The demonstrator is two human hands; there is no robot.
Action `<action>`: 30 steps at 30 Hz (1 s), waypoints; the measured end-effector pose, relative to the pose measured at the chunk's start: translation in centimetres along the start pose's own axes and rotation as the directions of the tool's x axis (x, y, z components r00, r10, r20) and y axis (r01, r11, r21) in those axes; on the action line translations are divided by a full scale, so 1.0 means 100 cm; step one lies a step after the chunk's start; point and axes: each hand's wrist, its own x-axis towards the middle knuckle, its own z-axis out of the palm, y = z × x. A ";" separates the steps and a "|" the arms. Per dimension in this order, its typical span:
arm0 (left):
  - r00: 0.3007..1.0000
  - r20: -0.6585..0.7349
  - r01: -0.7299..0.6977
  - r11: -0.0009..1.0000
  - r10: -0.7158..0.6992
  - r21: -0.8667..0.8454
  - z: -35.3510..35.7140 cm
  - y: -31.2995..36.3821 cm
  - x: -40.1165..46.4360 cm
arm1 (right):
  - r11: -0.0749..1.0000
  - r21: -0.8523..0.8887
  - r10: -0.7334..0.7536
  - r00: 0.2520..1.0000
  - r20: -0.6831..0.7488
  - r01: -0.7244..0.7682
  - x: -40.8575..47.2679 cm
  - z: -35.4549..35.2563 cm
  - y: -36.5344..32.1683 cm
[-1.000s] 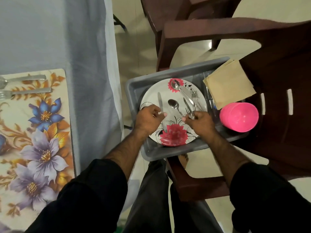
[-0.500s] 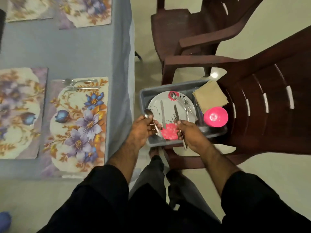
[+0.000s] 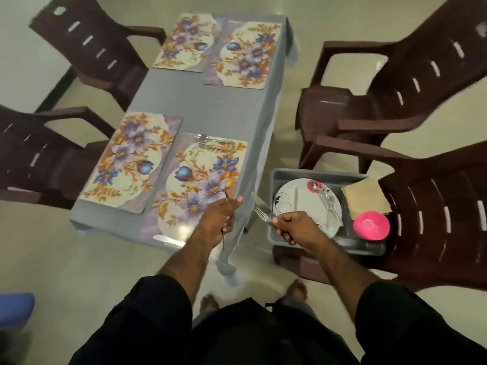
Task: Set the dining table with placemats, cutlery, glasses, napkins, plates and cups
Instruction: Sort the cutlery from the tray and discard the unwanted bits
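Floral placemats (image 3: 205,185) cover the desk (image 3: 210,106), one cutlery pair laid; left grip (image 3: 218,219) clutches a spoon (image 3: 227,197), right grip (image 3: 292,227) a fork (image 3: 262,214), plates (image 3: 307,206) beyond waiting.

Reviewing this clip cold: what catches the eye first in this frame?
Four floral placemats on the grey-clothed table dominate, only the near right one bearing cutlery. In front, the left hand grips a utensil over that mat's edge, and the right hand holds a fork. The grey tub sits on a chair at right.
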 end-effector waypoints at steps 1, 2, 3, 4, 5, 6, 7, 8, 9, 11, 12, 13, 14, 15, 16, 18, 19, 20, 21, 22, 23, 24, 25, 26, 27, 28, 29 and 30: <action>1.000 -0.008 -0.023 1.000 0.024 0.021 -0.015 0.005 -0.004 | 0.999 -0.044 0.001 0.999 0.037 0.000 0.002 0.015 -0.006; 0.999 -0.008 -0.042 0.998 0.042 0.043 -0.031 0.010 -0.007 | 0.996 -0.089 0.004 0.998 0.067 0.002 0.004 0.030 -0.013; 0.998 -0.004 -0.057 0.996 0.057 0.066 -0.049 0.014 -0.010 | 0.991 -0.136 0.009 0.996 0.090 0.003 0.006 0.048 -0.019; 0.998 -0.004 -0.066 0.994 0.067 0.083 -0.069 0.017 -0.013 | 0.983 -0.181 0.013 0.994 0.108 0.007 0.009 0.067 -0.026; 0.997 -0.008 -0.075 0.993 0.076 0.087 -0.091 0.018 -0.015 | 0.975 -0.221 0.014 0.992 0.122 0.013 0.012 0.087 -0.033; 0.997 -0.005 -0.081 0.994 0.081 0.076 -0.112 0.021 -0.018 | 0.967 -0.253 0.008 0.990 0.137 0.027 0.016 0.108 -0.038; 0.996 -0.003 -0.091 0.994 0.091 0.059 -0.135 0.022 -0.021 | 0.957 -0.286 -0.003 0.987 0.159 0.049 0.020 0.130 -0.043; 0.995 -0.006 -0.101 0.994 0.102 0.036 -0.159 0.024 -0.023 | 0.943 -0.324 -0.017 0.982 0.187 0.078 0.024 0.153 -0.049; 0.993 -0.020 -0.116 0.993 0.117 0.015 -0.184 0.027 -0.026 | 0.921 -0.374 -0.028 0.974 0.223 0.112 0.028 0.175 -0.053; 0.987 -0.111 -0.127 0.990 0.121 -0.055 -0.238 0.036 -0.029 | 0.849 -0.498 -0.035 0.960 0.279 0.176 0.036 0.223 -0.063; 0.978 -0.181 -0.125 0.988 0.106 -0.095 -0.269 0.043 -0.030 | 0.815 -0.550 -0.026 0.960 0.278 0.182 0.039 0.245 -0.068; 0.963 -0.253 -0.125 0.983 0.087 -0.137 -0.301 0.051 -0.029 | 0.799 -0.578 -0.014 0.966 0.257 0.166 0.044 0.266 -0.070; 0.948 -0.310 -0.133 0.974 0.071 -0.184 -0.332 0.061 -0.029 | 0.803 -0.580 -0.007 0.975 0.223 0.138 0.050 0.285 -0.072; 0.935 -0.350 -0.149 0.962 0.062 -0.230 -0.362 0.070 -0.028 | 0.819 -0.565 -0.002 0.984 0.177 0.103 0.057 0.303 -0.073; 0.925 -0.376 -0.166 0.947 0.053 -0.274 -0.389 0.078 -0.028 | 0.840 -0.538 -0.003 0.992 0.122 0.069 0.062 0.319 -0.074; 0.916 -0.399 -0.182 0.928 0.040 -0.325 -0.431 0.091 -0.032 | 0.912 -0.410 0.002 1.000 0.006 0.000 0.068 0.352 -0.077; 0.922 -0.387 -0.176 0.924 0.033 -0.340 -0.446 0.097 -0.035 | 0.945 -0.326 -0.007 1.000 -0.027 -0.002 0.069 0.369 -0.080; 0.934 -0.356 -0.162 0.917 0.023 -0.365 -0.457 0.101 -0.036 | 0.967 -0.254 -0.039 0.999 -0.029 0.030 0.067 0.384 -0.085; 0.950 -0.313 -0.142 0.908 0.013 -0.395 -0.465 0.104 -0.036 | 0.975 -0.208 -0.078 0.997 -0.007 0.075 0.065 0.398 -0.091; 0.963 -0.271 -0.118 0.897 -0.002 -0.426 -0.469 0.107 -0.034 | 0.976 -0.180 -0.119 0.992 0.035 0.123 0.062 0.412 -0.099; 0.971 -0.237 -0.089 0.887 -0.023 -0.453 -0.473 0.108 -0.029 | 0.973 -0.155 -0.157 0.983 0.090 0.170 0.060 0.426 -0.109; 0.977 -0.207 -0.059 0.878 -0.047 -0.476 -0.473 0.109 -0.024 | 0.968 -0.131 -0.195 0.971 0.141 0.213 0.060 0.439 -0.117; 0.980 -0.183 -0.027 0.872 -0.072 -0.489 -0.473 0.109 -0.019 | 0.960 -0.119 -0.230 0.956 0.180 0.253 0.063 0.451 -0.125; 0.982 -0.160 0.006 0.868 -0.098 -0.497 -0.471 0.111 -0.014 | 0.951 -0.113 -0.260 0.944 0.201 0.287 0.070 0.460 -0.131; 0.982 -0.144 0.034 0.867 -0.121 -0.498 -0.471 0.112 -0.009 | 0.943 -0.104 -0.289 0.932 0.219 0.317 0.078 0.468 -0.137; 0.981 -0.135 0.054 0.869 -0.138 -0.493 -0.471 0.115 -0.004 | 0.929 -0.102 -0.323 0.915 0.241 0.354 0.087 0.475 -0.142; 0.979 -0.135 0.070 0.877 -0.151 -0.476 -0.472 0.117 0.001 | 0.915 -0.114 -0.350 0.901 0.255 0.387 0.097 0.481 -0.146; 0.977 -0.138 0.085 0.888 -0.163 -0.452 -0.474 0.119 0.006 | 0.904 -0.120 -0.370 0.891 0.265 0.411 0.106 0.488 -0.150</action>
